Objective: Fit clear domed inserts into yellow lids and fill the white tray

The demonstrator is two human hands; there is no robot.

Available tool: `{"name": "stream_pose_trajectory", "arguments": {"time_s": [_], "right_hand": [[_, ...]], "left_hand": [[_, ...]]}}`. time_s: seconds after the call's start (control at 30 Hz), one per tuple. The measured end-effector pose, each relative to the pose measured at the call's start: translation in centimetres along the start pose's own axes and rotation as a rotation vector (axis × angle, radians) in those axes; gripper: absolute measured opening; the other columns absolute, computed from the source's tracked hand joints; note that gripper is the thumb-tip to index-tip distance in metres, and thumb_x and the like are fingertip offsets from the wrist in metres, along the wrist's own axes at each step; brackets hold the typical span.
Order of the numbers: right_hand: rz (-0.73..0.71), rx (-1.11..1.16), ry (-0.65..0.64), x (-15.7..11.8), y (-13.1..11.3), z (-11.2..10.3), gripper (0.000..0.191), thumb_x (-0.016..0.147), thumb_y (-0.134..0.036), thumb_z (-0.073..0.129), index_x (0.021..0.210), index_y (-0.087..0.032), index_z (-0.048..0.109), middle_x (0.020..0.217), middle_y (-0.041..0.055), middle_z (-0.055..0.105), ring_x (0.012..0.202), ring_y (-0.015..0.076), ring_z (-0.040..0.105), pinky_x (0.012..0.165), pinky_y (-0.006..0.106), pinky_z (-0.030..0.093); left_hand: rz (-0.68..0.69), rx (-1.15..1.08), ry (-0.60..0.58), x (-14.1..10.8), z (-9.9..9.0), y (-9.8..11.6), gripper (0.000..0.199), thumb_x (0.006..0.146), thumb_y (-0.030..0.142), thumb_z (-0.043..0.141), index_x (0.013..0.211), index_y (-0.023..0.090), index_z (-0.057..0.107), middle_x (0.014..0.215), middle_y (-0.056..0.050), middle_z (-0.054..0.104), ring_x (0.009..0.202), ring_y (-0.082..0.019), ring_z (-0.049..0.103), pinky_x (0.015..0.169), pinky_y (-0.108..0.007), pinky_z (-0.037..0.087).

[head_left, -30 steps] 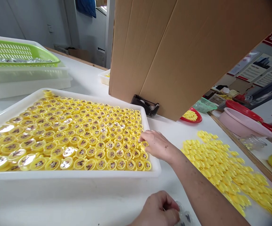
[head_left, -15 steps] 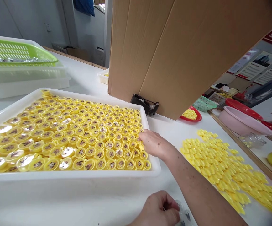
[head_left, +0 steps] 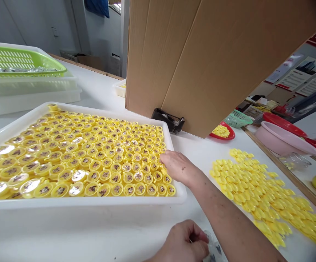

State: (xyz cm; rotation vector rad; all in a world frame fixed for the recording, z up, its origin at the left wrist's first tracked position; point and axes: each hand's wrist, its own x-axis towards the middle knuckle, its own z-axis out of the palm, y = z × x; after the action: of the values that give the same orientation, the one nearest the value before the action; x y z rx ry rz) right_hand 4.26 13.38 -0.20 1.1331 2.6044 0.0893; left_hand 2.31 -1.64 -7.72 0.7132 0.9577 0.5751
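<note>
The white tray (head_left: 84, 203) holds close rows of yellow caps (head_left: 92, 160) with printed tops. The right hand (head_left: 178, 167) lies at the tray's right end, fingers curled against the caps; any grip cannot be told. Below the tray, the left hand (head_left: 182, 242) pinches clear plastic (head_left: 214, 251) between closed fingers. Loose yellow pieces (head_left: 256, 189) lie toward the right edge of the table (head_left: 198, 145).

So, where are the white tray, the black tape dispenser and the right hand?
White tray (head_left: 84, 202): head view, near rim.
Black tape dispenser (head_left: 166, 120): head view, middle of its body.
Right hand (head_left: 179, 168): head view, back of the hand.
</note>
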Motion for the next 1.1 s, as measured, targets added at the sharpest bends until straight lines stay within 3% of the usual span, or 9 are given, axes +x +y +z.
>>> {"name": "stream_pose_trajectory", "arguments": {"time_s": [0.4, 0.6, 0.87, 0.97, 1.1], "right_hand": [[0.003, 0.053, 0.007, -0.8, -0.1, -0.1, 0.028, 0.07, 0.009, 0.047, 0.078, -0.018, 0.052, 0.078, 0.0027, 0.058, 0.074, 0.0158, 0.056, 0.063, 0.025, 0.031], [-0.038, 0.109, 0.019, -1.4, 0.8, -0.4, 0.032, 0.07, 0.006, 0.053, 0.088, -0.019, 0.057, 0.088, 0.0029, 0.063, 0.082, 0.0162, 0.057, 0.065, 0.023, 0.033], [-0.026, 0.151, 0.113, -1.1, 0.8, 0.1, 0.024, 0.069, 0.003, 0.06, 0.08, -0.018, 0.063, 0.082, 0.0036, 0.066, 0.084, 0.0203, 0.057, 0.07, 0.028, 0.035], [0.02, 0.183, 0.194, -2.8, 1.5, -0.1, 0.025, 0.073, -0.001, 0.059, 0.09, -0.02, 0.062, 0.09, 0.0029, 0.065, 0.09, 0.0192, 0.055, 0.076, 0.027, 0.038], [0.215, 0.289, 0.379, -8.3, 3.5, 1.3, 0.015, 0.082, -0.009, 0.051, 0.09, -0.02, 0.057, 0.093, 0.0029, 0.062, 0.087, 0.017, 0.057, 0.075, 0.027, 0.042]], "left_hand": [[0.005, -0.011, -0.021, 0.0, 0.0, -0.2, 0.014, 0.059, 0.012, 0.055, 0.072, 0.016, 0.056, 0.052, 0.006, 0.05, 0.043, -0.009, 0.046, 0.046, -0.021, 0.034], [0.022, 0.006, 0.009, 0.1, 0.0, -0.5, 0.017, 0.056, 0.008, 0.057, 0.071, 0.016, 0.057, 0.055, 0.005, 0.05, 0.047, -0.008, 0.046, 0.047, -0.021, 0.032], [0.023, -0.004, -0.007, 0.3, -0.1, -0.7, 0.017, 0.059, 0.008, 0.058, 0.074, 0.015, 0.057, 0.055, 0.005, 0.051, 0.045, -0.008, 0.046, 0.046, -0.021, 0.033], [0.024, -0.02, -0.02, 0.4, 0.0, -0.9, 0.016, 0.06, 0.009, 0.058, 0.075, 0.015, 0.056, 0.055, 0.006, 0.05, 0.044, -0.008, 0.046, 0.045, -0.021, 0.035], [0.013, 0.001, -0.031, 0.3, 0.2, -1.0, 0.016, 0.062, 0.009, 0.057, 0.077, 0.015, 0.055, 0.055, 0.006, 0.049, 0.042, -0.008, 0.046, 0.043, -0.02, 0.034]]}}
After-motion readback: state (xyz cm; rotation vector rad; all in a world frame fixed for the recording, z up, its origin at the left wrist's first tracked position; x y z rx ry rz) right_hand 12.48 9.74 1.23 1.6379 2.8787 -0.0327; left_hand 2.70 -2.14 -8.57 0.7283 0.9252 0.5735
